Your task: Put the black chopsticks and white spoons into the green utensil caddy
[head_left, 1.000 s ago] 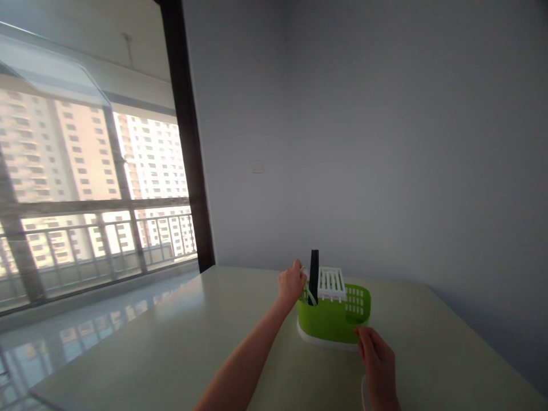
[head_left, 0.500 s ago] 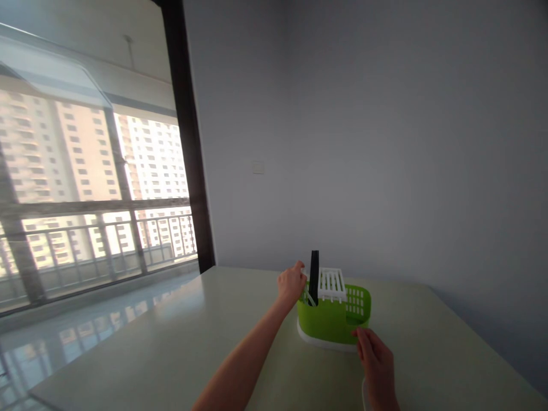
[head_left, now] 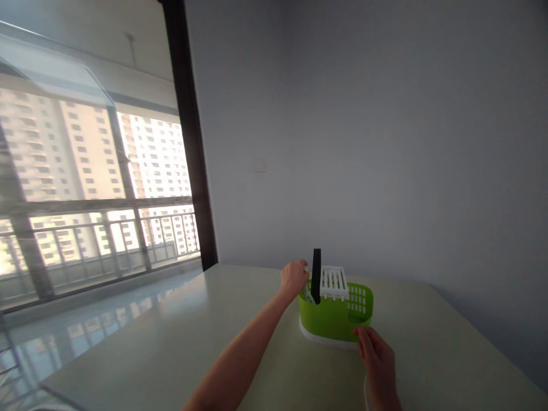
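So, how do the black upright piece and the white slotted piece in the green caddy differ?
The black upright piece is dark, narrow and solid, while the white slotted piece is pale, wide and barred. The black one stands taller and sits at the end by the left hand; the white one sits nearer the middle. Both rise from the green caddy, whose front the right hand touches.

I count one green basket (head_left: pixel 331 319) with one white rack (head_left: pixel 334 282) and one black utensil (head_left: pixel 316 274) inside, and two hands on one surface (head_left: pixel 171 342).
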Demonstrator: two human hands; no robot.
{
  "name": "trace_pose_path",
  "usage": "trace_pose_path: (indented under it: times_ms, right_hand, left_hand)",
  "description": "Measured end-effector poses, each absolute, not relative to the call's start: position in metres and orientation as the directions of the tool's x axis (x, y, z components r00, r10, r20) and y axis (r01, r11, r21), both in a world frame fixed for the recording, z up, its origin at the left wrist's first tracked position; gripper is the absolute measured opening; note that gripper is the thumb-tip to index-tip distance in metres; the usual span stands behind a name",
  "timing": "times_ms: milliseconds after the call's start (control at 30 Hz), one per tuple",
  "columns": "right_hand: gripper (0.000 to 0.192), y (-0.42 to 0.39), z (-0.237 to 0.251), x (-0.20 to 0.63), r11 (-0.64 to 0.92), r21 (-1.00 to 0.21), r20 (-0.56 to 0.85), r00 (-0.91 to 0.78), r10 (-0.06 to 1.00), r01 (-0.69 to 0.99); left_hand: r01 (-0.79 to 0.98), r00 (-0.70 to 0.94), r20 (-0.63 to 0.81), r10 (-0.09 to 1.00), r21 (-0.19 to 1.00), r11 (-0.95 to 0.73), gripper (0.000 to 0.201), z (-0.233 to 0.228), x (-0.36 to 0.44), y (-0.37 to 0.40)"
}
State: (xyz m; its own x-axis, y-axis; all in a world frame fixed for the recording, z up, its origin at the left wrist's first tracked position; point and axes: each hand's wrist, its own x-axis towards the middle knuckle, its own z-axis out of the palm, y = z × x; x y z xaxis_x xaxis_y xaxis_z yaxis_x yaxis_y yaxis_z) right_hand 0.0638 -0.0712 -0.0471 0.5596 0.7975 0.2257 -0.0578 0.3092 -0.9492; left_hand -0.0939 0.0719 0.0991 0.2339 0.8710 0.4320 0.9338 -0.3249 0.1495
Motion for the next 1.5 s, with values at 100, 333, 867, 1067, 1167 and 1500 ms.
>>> trace_pose_path:
  times_ms: [100, 333, 867, 1067, 1167, 1500]
  right_hand:
    - [0.038, -0.071, -0.047, 0.064, 0.316, -0.946, 0.227, 0.56, 0.797, -0.067]
    - [0.037, -0.072, -0.045, 0.064, 0.31, -0.95, 0.237, 0.568, 0.788, -0.034]
    - [0.029, -0.085, -0.019, 0.084, 0.396, -0.918, 0.241, 0.756, 0.608, -0.026]
    - [0.027, -0.078, -0.031, 0.092, 0.41, -0.903, 0.181, 0.756, 0.63, -0.126]
    - [0.028, -0.076, -0.033, 0.092, 0.397, -0.908, 0.167, 0.751, 0.639, -0.136]
    - [0.028, -0.074, -0.033, 0.084, 0.434, -0.886, 0.189, 0.725, 0.663, -0.166]
  left_hand:
    - [0.937, 0.238, 0.404, 0.883, 0.145, -0.319, 0.035, 0.092, -0.093, 0.069]
    - [0.943, 0.225, 0.39, 0.893, 0.145, -0.3, 0.037, 0.087, -0.096, 0.063]
    - [0.66, 0.523, 0.154, 0.838, 0.549, -0.513, 0.03, -0.031, -0.061, -0.059]
    - [0.659, 0.607, 0.027, 0.794, 0.541, -0.522, 0.031, -0.042, -0.023, -0.06]
    - [0.674, 0.609, 0.007, 0.793, 0.522, -0.523, 0.025, -0.041, -0.025, -0.059]
    - [0.63, 0.44, 0.337, 0.832, 0.544, -0.554, 0.012, 0.038, -0.118, -0.035]
